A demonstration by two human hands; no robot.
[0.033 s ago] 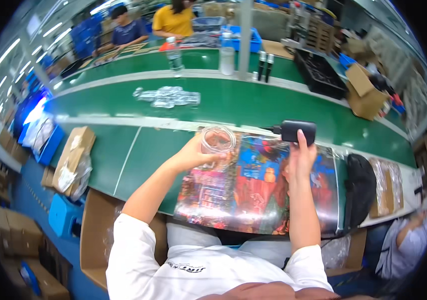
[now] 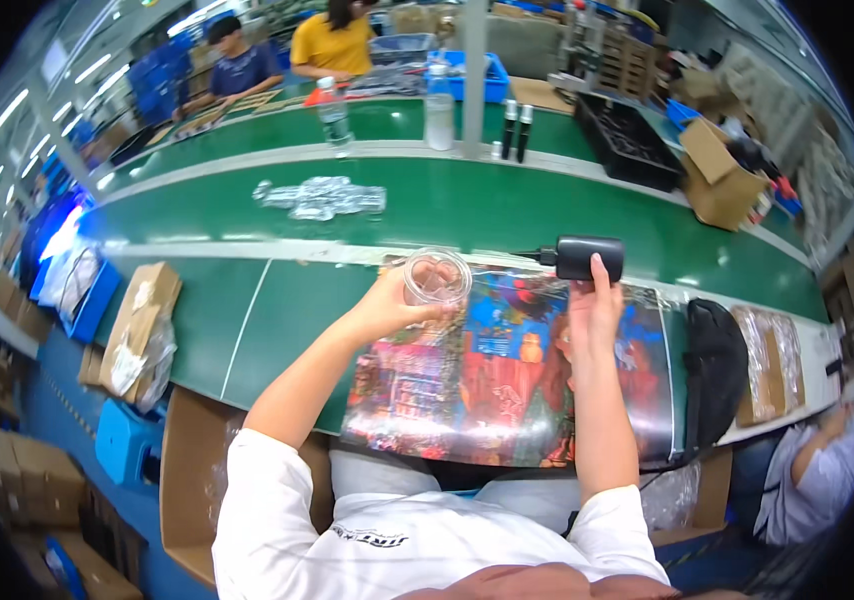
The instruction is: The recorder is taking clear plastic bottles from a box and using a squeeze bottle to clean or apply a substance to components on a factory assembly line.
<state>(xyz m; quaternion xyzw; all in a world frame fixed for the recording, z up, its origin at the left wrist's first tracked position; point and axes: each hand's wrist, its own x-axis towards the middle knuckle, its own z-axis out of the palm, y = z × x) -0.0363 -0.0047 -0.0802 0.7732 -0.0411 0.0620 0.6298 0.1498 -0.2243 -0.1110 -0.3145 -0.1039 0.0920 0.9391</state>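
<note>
My left hand (image 2: 387,308) grips a clear round plastic cup (image 2: 438,276), its open mouth facing up toward me. My right hand (image 2: 595,305) holds a black bottle (image 2: 589,258) lying on its side, with its narrow nozzle (image 2: 537,256) pointing left toward the cup. Cup and bottle are apart, both above a glossy, colourful printed sheet (image 2: 507,400) on the green table. Whether any liquid is leaving the nozzle, I cannot tell.
Clear plastic pieces (image 2: 322,198) lie on the green belt (image 2: 467,195) beyond. A black pouch (image 2: 715,375) and wrapped cardboard (image 2: 767,365) sit at right, a cardboard piece (image 2: 142,320) at left. Bottles (image 2: 334,115) and a black tray (image 2: 627,143) stand farther back; two people work across.
The whole scene has shifted slightly left in the picture. Both hands keep their holds on the cup and the bottle, with little other visible movement.
</note>
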